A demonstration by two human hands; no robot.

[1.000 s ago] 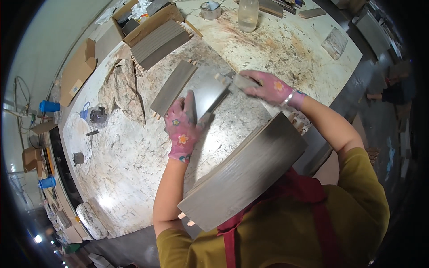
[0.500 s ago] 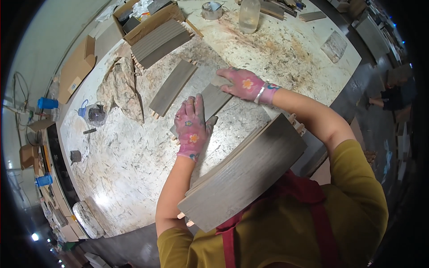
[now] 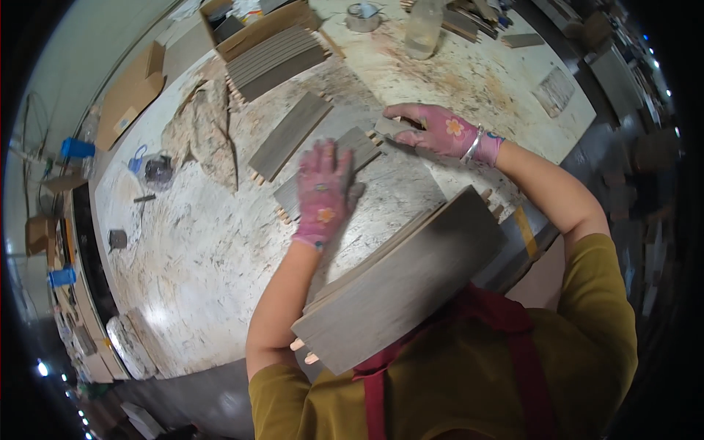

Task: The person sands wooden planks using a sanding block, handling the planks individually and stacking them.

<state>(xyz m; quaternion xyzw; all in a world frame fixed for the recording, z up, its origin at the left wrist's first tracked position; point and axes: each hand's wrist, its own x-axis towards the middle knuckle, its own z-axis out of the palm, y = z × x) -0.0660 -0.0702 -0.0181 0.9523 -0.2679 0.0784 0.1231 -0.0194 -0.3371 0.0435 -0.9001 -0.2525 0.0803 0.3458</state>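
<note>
While the left hand (image 3: pixel 323 192) lies flat, fingers spread, on the grey doweled slat (image 3: pixel 352 150) at frame centre | right hand (image 3: pixel 438 132) pinches the slat's upper end | step: seating; next likely needs firm pressing.

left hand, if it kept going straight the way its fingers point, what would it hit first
Probably the grey board lying just past the one under the left hand; the fingers point up-table toward it, though blur and depth leave this unsure.

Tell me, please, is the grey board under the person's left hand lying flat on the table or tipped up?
Flat: the grey board lies face-down-flat on the table, the left hand spread over it.
</note>
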